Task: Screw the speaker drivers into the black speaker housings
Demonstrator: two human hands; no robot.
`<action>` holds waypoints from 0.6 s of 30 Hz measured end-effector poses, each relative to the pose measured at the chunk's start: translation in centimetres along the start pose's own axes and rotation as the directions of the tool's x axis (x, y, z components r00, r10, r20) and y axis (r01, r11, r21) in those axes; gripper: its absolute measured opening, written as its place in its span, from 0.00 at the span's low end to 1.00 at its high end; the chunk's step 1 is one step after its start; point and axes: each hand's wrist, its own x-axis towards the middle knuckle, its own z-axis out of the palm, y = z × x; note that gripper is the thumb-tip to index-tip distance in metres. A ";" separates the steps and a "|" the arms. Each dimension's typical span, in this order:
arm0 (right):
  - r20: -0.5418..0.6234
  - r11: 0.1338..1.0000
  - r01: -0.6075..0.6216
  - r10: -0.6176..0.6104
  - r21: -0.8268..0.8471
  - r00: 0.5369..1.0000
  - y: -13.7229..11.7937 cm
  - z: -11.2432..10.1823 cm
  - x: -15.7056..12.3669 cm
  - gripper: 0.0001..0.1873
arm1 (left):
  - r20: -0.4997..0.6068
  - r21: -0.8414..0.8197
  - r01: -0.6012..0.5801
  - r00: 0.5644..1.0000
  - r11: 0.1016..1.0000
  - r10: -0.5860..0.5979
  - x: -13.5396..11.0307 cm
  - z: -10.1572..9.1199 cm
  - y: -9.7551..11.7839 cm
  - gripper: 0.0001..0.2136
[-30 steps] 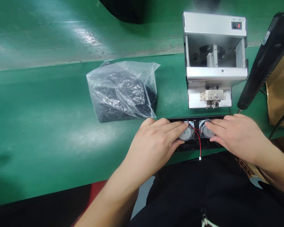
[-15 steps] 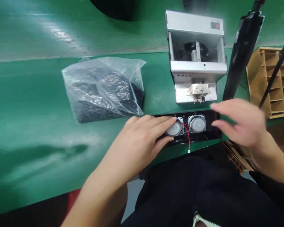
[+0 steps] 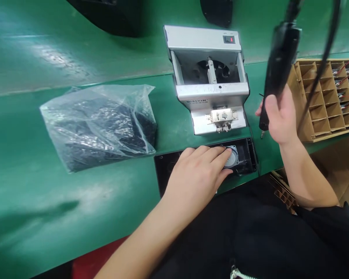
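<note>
Work at the speaker housing, seen from the head. A black housing (image 3: pixel 246 155) is lying on the green bench (image 3: pixel 125 201) at the near side, its long axis running left to right. A round speaker (image 3: pixel 232 157) is sitting inside its right part. The left hand (image 3: pixel 198 170) is spreading across the middle of the housing, fingertips resting on the speaker and thumb reaching to its near side; whether it is gripping or only pressing, one cannot tell. The right hand (image 3: pixel 280 116) is grasping a black powered screwdriver (image 3: pixel 280 58), with the bit pointing down, just right of the housing and apart from it.

Progress, as judged here: the work is standing partway. The speaker is appearing placed, and the tool is already being held; contact between bit and housing is not yet occurring, so fastening is seeming to remain. Screws around the speaker are being too small to make out, and the left hand is hiding the housing's middle.

Surroundings: a silver machine (image 3: pixel 212 91) is standing on the far side of the housing, its switch showing red. A clear bag (image 3: pixel 99 128) of dark contents is lying to the left. A divided cardboard box (image 3: pixel 302 112) is standing to the right, red-wired parts (image 3: pixel 347 79) occupying its right-hand cells
</note>
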 end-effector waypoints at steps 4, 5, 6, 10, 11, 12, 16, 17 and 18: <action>-0.196 0.876 -0.187 0.298 0.444 0.934 -1.8 -1.9 -0.6 0.37 | -0.013 -0.033 0.015 1.000 0.999 -0.015 0.1 0.3 -0.4 0.14; -0.198 0.857 -0.192 0.318 0.478 0.927 -2.4 -2.7 -0.7 0.38 | -0.015 -0.047 0.016 1.000 0.999 -0.016 0.1 0.4 -0.5 0.13; -0.204 0.847 -0.185 0.322 0.498 0.925 -3.1 -3.5 -0.7 0.38 | -0.017 -0.063 0.015 1.000 0.998 -0.017 0.2 0.4 -0.6 0.12; -0.235 0.875 -0.101 0.236 0.473 0.943 -5.5 -6.1 -0.5 0.42 | -0.018 -0.110 0.022 1.000 0.994 -0.024 0.1 0.6 -1.0 0.11; -0.211 0.899 -0.098 0.204 0.427 0.956 -6.0 -6.4 -0.2 0.45 | -0.020 -0.114 0.026 0.999 0.993 -0.029 0.1 0.6 -1.0 0.11; -0.167 0.925 -0.102 0.173 0.366 0.971 -6.6 -6.6 0.1 0.48 | -0.019 -0.116 0.030 0.999 0.993 -0.033 0.0 0.6 -1.0 0.11; 0.002 0.975 -0.084 0.085 0.207 0.996 -8.7 -6.8 1.7 0.51 | 0.028 -0.122 0.040 0.999 0.992 -0.037 0.0 0.5 -1.0 0.12; 0.013 0.972 -0.069 0.068 0.225 0.998 -9.1 -6.8 2.1 0.51 | 0.042 -0.122 0.043 0.998 0.992 -0.038 0.0 0.5 -1.0 0.12; 0.021 0.968 -0.053 0.049 0.247 0.999 -9.3 -6.9 2.5 0.52 | 0.051 -0.121 0.049 0.998 0.991 -0.043 0.1 0.4 -1.0 0.11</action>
